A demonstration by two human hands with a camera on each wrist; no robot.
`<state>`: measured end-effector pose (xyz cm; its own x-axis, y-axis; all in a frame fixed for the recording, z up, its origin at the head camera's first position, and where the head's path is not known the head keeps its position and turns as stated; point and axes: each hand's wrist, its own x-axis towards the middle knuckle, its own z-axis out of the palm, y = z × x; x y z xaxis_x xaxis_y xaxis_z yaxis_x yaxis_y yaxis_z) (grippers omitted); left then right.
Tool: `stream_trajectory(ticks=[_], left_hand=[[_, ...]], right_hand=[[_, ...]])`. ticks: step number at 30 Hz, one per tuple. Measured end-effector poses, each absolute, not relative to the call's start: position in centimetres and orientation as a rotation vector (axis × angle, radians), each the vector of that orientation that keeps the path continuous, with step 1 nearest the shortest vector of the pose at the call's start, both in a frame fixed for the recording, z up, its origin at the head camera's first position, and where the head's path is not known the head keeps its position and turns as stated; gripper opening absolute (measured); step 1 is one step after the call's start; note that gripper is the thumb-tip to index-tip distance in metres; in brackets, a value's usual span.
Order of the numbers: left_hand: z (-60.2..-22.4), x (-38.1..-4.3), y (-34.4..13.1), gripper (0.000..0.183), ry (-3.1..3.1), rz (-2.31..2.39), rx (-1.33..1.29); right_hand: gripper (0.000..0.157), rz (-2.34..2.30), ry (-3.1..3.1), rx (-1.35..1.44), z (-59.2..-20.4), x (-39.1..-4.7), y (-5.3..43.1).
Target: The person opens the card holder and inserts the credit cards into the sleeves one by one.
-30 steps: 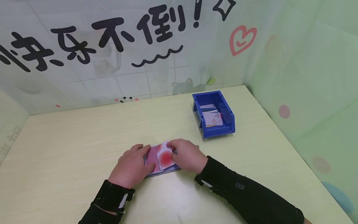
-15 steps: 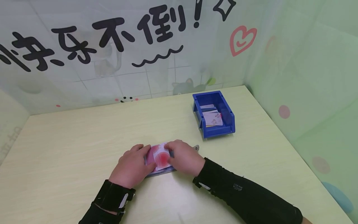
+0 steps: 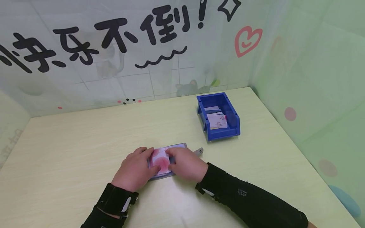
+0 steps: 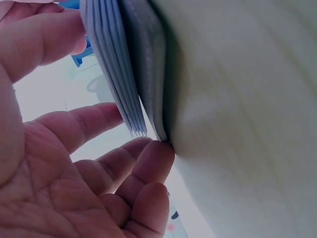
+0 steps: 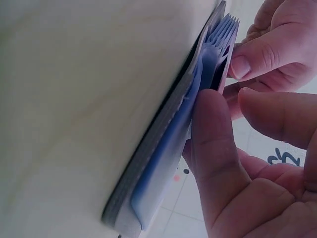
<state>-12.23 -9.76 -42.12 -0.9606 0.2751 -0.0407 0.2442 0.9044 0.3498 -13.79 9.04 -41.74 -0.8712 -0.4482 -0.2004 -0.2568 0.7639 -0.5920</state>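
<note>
A small card holder with a grey cover and a stack of clear sleeves lies opened on the table. On its left half is a white card with a blurry pink-red circle, overlapping the pink page. My left hand grips the holder's left side, thumb over the front and fingers along the edges. My right hand pinches the card's right edge between thumb and finger, close over the sleeves. In the right wrist view, one fingertip sits right at the sleeve edge. My right hand hides part of the holder's right half.
A blue bin with several cards stands at the back right of the table. From the holder's right side a grey strap with a snap sticks out. Printed curtains close off the back and right.
My right hand has slid left with the card, which now lies farther over the left page. More of the holder's right half and its strap shows. My left hand has stayed put.
</note>
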Motion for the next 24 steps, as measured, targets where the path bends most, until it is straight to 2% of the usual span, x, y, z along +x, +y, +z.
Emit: stream_trajectory(ticks=[24], left_hand=[[-41.7, -12.22, -9.69, 0.065, 2.97, 0.537, 0.441]], right_hand=[[0.05, -0.783, 2.61, -0.783, -41.65, -13.39, 9.34]])
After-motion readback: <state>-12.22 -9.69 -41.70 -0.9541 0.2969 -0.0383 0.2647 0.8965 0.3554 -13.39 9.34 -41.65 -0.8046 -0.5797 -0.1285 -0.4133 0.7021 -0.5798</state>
